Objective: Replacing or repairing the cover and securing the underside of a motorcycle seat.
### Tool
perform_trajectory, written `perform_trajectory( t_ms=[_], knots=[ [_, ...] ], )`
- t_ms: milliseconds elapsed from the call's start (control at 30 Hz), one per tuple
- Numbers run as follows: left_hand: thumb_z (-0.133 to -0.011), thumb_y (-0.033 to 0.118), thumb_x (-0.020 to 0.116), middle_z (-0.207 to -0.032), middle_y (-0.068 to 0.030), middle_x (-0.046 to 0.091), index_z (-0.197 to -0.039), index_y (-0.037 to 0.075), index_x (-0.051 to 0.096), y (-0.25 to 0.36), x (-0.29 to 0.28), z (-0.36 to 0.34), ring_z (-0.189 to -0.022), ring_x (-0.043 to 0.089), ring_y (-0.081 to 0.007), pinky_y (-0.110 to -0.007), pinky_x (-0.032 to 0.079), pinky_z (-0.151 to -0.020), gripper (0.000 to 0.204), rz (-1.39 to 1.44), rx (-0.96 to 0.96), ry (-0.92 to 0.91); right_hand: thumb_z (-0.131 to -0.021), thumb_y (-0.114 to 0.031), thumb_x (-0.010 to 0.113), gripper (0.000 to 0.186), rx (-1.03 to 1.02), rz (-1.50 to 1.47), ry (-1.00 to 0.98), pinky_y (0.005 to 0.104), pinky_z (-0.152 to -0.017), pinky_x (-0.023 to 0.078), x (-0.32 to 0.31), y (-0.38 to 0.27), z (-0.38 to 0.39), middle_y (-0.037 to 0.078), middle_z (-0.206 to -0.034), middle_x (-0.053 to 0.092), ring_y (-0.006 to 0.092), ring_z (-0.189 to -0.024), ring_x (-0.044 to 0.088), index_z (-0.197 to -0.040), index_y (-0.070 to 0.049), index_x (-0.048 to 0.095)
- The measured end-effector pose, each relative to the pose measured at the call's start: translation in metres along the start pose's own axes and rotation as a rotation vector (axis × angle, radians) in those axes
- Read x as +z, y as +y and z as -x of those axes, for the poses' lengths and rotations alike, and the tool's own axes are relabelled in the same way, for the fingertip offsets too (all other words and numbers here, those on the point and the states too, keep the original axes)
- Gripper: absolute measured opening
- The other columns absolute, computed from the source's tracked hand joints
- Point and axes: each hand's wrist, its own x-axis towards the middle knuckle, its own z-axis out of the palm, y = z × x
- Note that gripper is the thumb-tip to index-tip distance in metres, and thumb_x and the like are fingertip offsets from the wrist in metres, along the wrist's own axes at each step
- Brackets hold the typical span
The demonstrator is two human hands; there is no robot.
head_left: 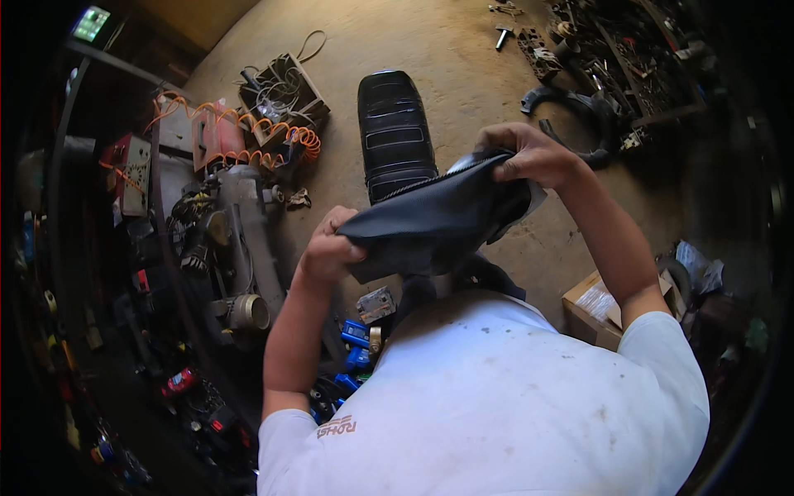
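Stretched between my two hands is a piece of black vinyl-like material with a ribbed or stitched upper edge; it looks like a seat cover. My left hand is closed on its left end, thumb on top. My right hand pinches its upper right corner, where a pale, shiny patch shows beside the fingers. Beyond the material, a long black padded motorcycle seat with light stitched lines lies on the floor. The near end of the seat is hidden behind the held material.
To the left stand a wooden crate of cables, a coiled orange air hose and machine parts. A hammer lies far right, near a black curved fender-like part and heaped metal parts. A cardboard box sits near my right elbow.
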Motion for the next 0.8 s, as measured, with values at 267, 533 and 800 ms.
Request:
perform_trajectory(
  t_ms=[267, 533, 800],
  knots=[
    [-0.08, 0.065, 0.084, -0.113, -0.0158, 0.071, -0.121, -0.009, 0.06, 0.0, -0.04, 0.003, -0.101, 0.07, -0.0237, -0.037, 0.057, -0.092, 0.088, 0.119, 0.189, 0.191, -0.084, -0.03, 0.089, 0.079, -0.283, -0.607, -0.276, 0.0386, -0.103, 0.056, 0.06, 0.035, -0.003, 0.017, -0.132, 0.069, 0.0233, -0.121, 0.068, -0.141, 0.012, 0.055],
    [-0.103, 0.037, 0.063, -0.127, -0.0185, 0.07, -0.137, -0.008, 0.059, 0.021, -0.006, 0.0, -0.114, 0.07, -0.0283, -0.042, 0.054, -0.105, 0.057, 0.416, 0.324, 0.387, -0.09, -0.032, 0.077, 0.088, -0.204, -0.898, -0.151, 0.0475, -0.118, 0.046, 0.064, 0.044, -0.015, 0.024, -0.146, 0.059, 0.0346, -0.134, 0.061, -0.16, 0.004, 0.036],
    [-0.09, 0.024, 0.076, -0.11, -0.009, 0.073, -0.123, -0.005, 0.067, 0.077, -0.022, 0.08, -0.1, 0.069, -0.0171, -0.03, 0.052, -0.092, 0.045, -0.438, 0.036, 0.225, -0.086, -0.018, 0.073, 0.084, -0.135, -0.408, 0.034, 0.0502, -0.118, 0.047, 0.069, 0.004, 0.01, 0.03, -0.143, 0.06, 0.0376, -0.133, 0.062, -0.158, 0.002, 0.035]
  ],
)
